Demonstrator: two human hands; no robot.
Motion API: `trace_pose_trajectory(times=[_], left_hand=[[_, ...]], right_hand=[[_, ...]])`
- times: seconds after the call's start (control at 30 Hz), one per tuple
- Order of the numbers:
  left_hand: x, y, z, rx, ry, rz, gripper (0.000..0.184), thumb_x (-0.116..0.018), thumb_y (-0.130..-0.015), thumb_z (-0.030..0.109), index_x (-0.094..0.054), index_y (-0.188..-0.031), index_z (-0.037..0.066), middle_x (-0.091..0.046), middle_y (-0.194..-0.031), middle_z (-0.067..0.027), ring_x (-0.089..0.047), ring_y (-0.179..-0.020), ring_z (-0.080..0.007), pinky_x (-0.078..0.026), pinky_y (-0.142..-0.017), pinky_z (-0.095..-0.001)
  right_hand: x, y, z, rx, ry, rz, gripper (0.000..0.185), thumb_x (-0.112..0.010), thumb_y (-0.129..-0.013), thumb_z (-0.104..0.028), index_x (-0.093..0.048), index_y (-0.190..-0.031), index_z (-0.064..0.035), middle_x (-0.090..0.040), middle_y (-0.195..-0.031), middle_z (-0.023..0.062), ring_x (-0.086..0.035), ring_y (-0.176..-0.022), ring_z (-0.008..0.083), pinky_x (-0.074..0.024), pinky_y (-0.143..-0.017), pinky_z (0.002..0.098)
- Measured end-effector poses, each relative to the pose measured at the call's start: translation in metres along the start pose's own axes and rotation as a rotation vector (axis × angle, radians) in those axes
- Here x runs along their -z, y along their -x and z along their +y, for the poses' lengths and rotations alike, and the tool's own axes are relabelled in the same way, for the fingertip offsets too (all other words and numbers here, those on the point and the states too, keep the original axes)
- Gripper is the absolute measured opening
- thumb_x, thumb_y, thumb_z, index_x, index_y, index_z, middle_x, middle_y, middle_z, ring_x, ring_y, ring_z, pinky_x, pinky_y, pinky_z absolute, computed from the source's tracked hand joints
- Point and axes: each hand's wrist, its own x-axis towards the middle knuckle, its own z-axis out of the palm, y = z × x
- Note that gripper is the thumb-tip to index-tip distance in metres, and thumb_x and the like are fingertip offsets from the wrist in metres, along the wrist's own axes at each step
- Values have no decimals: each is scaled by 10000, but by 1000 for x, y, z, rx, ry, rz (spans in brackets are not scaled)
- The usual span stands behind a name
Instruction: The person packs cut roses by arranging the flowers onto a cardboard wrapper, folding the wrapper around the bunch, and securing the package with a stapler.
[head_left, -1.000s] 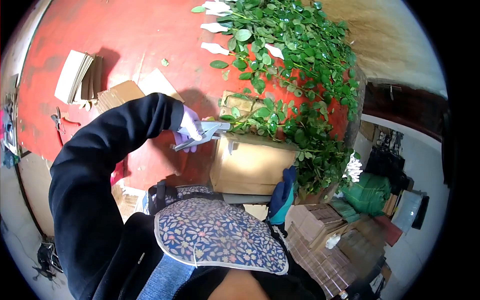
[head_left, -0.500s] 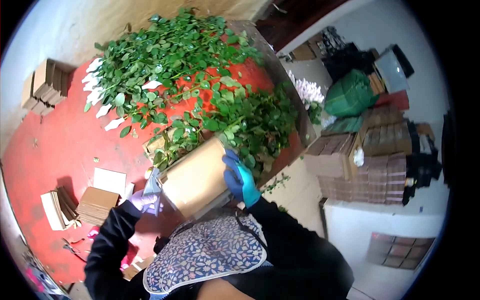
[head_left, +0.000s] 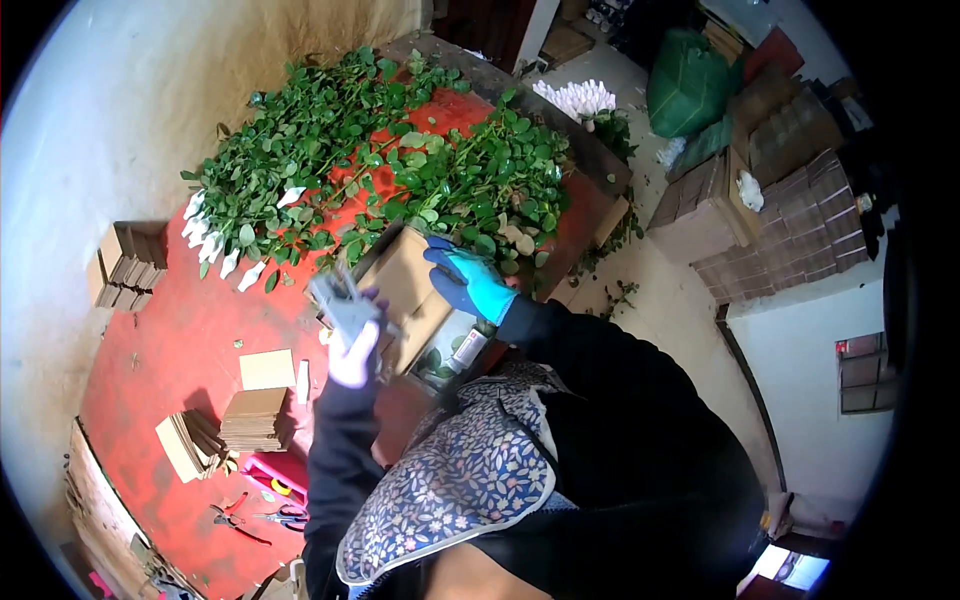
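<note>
In the head view, a brown cardboard wrapper with a crease across it lies between the two hands, at the table's near edge. Its nearer end shows a greyish, glossy panel with green leaves and a white-and-red label. The left hand in a lavender glove is closed around a grey metal stapler, slightly blurred, beside the wrapper. The right hand in a blue-and-teal glove lies against the wrapper's right side, fingers nearly straight; whether it grips, I cannot tell.

The red tabletop is scuffed with dark stains. Leafy green stems spread over its far part, some ending in white tapered heads. At the left sit a stack of brown cardboard pieces, red-handled pruners and a bright pink container.

Beyond stand a stained pale wall, a bulging green sack and stacked brown cartons on a light floor.
</note>
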Motion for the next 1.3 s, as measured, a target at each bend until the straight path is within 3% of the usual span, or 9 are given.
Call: trace_pose_trajectory(times=[0.23,0.47,0.63,0.83,1.0,1.07,1.17,1.23,1.3], left_hand=[[45,-27,-62,-31,52,42,414,-684,-888,61,-542,-1270,-3,-602,-1249,-121,-603,-1131,-247,-484,-988,-385],[47,-19,-45,32,90,78,461,-710,-865,84,-521,-1272,-19,-592,-1262,-148,-597,-1156,-271,-482,-1012,-398],[76,-7,-23,129,154,78,470,-714,-858,83,-519,-1273,-20,-593,-1260,-145,-600,-1162,-275,-490,-1004,-382],[82,-2,-19,122,98,48,507,-665,-906,108,-465,-1356,-12,-553,-1341,-152,-565,-1212,-282,-465,-1027,-394],[88,1,-17,170,49,98,508,-667,-909,122,-464,-1358,-3,-556,-1334,-156,-562,-1215,-285,-464,-1027,-396],[90,0,-17,167,51,116,510,-674,-908,134,-464,-1354,0,-559,-1327,-156,-566,-1212,-285,-467,-1023,-401],[90,1,-11,180,42,101,504,-678,-906,134,-469,-1345,-2,-562,-1322,-154,-570,-1206,-284,-472,-1019,-403],[92,1,-11,181,33,99,490,-681,-905,132,-481,-1332,0,-567,-1314,-152,-577,-1198,-284,-478,-1014,-405],[95,1,-14,188,49,127,481,-682,-905,131,-489,-1327,4,-570,-1309,-151,-580,-1192,-285,-482,-1009,-403]], right_hand=[[102,-26,-64,222,670,-451,309,-648,-887,-222,-645,-1092,10,-684,-948,188,-668,-852,362,-530,-738,421],[122,20,-66,-293,114,-392,459,-675,-908,-127,-511,-1321,-12,-611,-1212,102,-607,-1081,172,-505,-901,312],[48,12,-122,152,833,-598,820,-709,-742,-571,-495,-1297,-6,-581,-1171,180,-567,-1070,349,-456,-926,443],[28,-5,-71,358,1051,-688,400,-662,-787,-323,-568,-1067,-54,-598,-978,99,-590,-902,310,-469,-759,443],[53,-28,-38,33,284,-481,60,-642,-851,-118,-637,-869,-61,-658,-768,119,-651,-715,298,-504,-647,377],[69,-37,8,-452,-480,-429,89,-630,-874,-113,-626,-920,-36,-654,-828,103,-618,-755,196,-483,-671,341],[75,-36,-51,-177,68,-545,294,-666,-897,-257,-608,-1033,-4,-665,-984,141,-633,-892,212,-496,-751,338],[67,-34,-93,-208,245,-565,359,-738,-827,-22,-566,-1139,25,-636,-987,78,-601,-892,163,-503,-842,300],[54,-28,-70,-69,238,-473,499,-804,-793,-143,-549,-1190,19,-658,-1034,118,-622,-944,176,-512,-835,318]])
